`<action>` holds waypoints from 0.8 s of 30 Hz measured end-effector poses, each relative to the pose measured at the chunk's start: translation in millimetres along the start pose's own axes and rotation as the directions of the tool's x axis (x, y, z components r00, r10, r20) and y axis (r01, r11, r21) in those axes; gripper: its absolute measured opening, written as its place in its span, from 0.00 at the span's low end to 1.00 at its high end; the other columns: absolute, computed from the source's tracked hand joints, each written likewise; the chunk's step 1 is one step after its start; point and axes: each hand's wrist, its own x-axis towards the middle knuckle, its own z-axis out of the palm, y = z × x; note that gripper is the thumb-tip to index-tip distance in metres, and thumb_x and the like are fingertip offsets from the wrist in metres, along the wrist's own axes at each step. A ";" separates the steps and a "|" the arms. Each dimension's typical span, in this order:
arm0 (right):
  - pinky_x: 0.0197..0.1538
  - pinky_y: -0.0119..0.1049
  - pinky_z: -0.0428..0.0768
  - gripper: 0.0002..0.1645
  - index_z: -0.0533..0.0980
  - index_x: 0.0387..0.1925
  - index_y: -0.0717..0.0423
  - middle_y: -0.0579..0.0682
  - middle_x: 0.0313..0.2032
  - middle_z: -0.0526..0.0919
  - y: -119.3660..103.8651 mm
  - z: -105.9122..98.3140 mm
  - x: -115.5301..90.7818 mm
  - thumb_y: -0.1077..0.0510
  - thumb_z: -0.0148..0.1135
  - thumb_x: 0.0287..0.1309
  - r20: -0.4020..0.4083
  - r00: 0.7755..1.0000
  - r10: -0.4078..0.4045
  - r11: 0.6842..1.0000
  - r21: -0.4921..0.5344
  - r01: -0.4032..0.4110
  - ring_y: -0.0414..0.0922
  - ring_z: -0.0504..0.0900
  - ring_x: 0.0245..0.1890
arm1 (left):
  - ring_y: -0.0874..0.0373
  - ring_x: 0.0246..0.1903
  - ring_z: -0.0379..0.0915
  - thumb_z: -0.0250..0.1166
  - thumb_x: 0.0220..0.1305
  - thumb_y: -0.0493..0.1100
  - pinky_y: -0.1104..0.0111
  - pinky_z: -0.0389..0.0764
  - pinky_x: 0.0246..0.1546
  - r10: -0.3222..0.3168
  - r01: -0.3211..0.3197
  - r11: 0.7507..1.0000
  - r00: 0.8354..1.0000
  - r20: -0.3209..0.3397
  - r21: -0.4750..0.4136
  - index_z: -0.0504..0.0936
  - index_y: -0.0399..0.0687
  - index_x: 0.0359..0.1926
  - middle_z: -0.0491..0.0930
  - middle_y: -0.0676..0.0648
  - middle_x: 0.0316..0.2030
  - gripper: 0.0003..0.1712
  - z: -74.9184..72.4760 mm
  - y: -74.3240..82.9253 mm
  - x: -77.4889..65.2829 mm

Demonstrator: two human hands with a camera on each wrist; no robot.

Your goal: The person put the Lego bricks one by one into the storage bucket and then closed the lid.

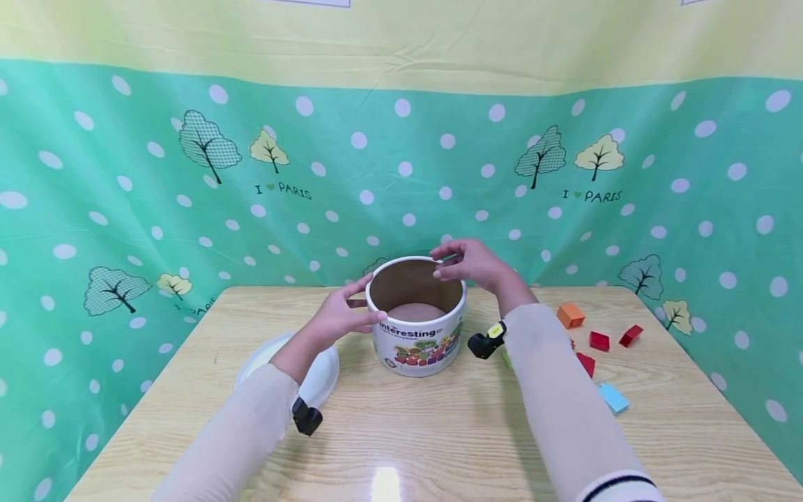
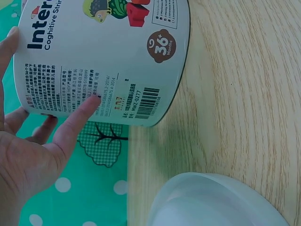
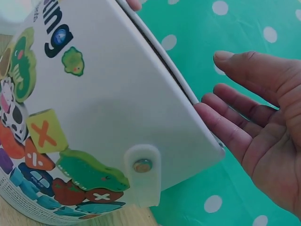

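A white round bucket (image 1: 417,352) with "Interesting" lettering and colourful pictures stands upright, open at the top. Its inside is brown, with a flat, pale pinkish bottom in sight. My left hand (image 1: 341,314) touches the bucket's left side with its fingers extended. In the left wrist view, one digit of that hand (image 2: 33,160) lies against the printed label. At the far right of the rim is my right hand (image 1: 473,265), its fingers loosely bent and nothing held. The right wrist view has that hand (image 3: 268,117) with fingertips close to or touching the rim.
A white round lid-like dish (image 1: 326,373) lies left of the bucket, partly under my left forearm. On the right are an orange block (image 1: 570,315), several red blocks (image 1: 599,341), a light blue block (image 1: 613,397) and a green piece (image 1: 507,359). A polka-dot curtain (image 1: 401,188) hangs behind the table.
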 end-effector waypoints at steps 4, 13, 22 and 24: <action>0.56 0.46 0.79 0.29 0.73 0.60 0.63 0.65 0.56 0.76 -0.1 -0.6 -6.6 0.64 0.69 0.56 -0.002 0.999 -0.032 0.999 -0.006 0.032 0.52 0.80 0.51 | 0.37 0.64 0.62 0.78 0.50 0.43 0.54 0.84 0.43 0.001 -0.001 1.000 1.000 0.000 0.004 0.58 0.55 0.75 0.54 0.42 0.72 0.54 0.4 0.7 -0.5; 0.60 0.51 0.75 0.30 0.73 0.60 0.62 0.63 0.57 0.77 1.6 -1.3 -22.2 0.61 0.71 0.55 -0.039 0.993 -0.107 0.994 0.009 0.108 0.54 0.77 0.56 | 0.37 0.65 0.62 0.78 0.50 0.44 0.54 0.84 0.43 0.002 -0.002 1.000 1.000 0.004 0.009 0.58 0.55 0.75 0.53 0.41 0.73 0.55 0.7 0.0 0.2; 0.55 0.46 0.79 0.30 0.75 0.59 0.58 0.60 0.53 0.80 4.7 0.1 -40.7 0.58 0.73 0.54 -0.120 0.982 -0.148 0.988 0.033 0.153 0.56 0.76 0.58 | 0.37 0.65 0.62 0.77 0.51 0.43 0.53 0.83 0.44 0.008 -0.008 1.000 1.000 0.003 0.007 0.57 0.54 0.75 0.53 0.41 0.73 0.54 1.1 1.4 -1.7; 0.54 0.46 0.79 0.30 0.76 0.58 0.56 0.59 0.53 0.80 5.3 0.4 -45.6 0.58 0.73 0.53 -0.134 0.979 -0.153 0.987 0.034 0.159 0.57 0.75 0.58 | 0.37 0.65 0.62 0.77 0.52 0.43 0.53 0.83 0.44 0.008 -0.008 1.000 1.000 0.003 0.009 0.57 0.54 0.75 0.52 0.41 0.73 0.54 1.2 1.8 -1.7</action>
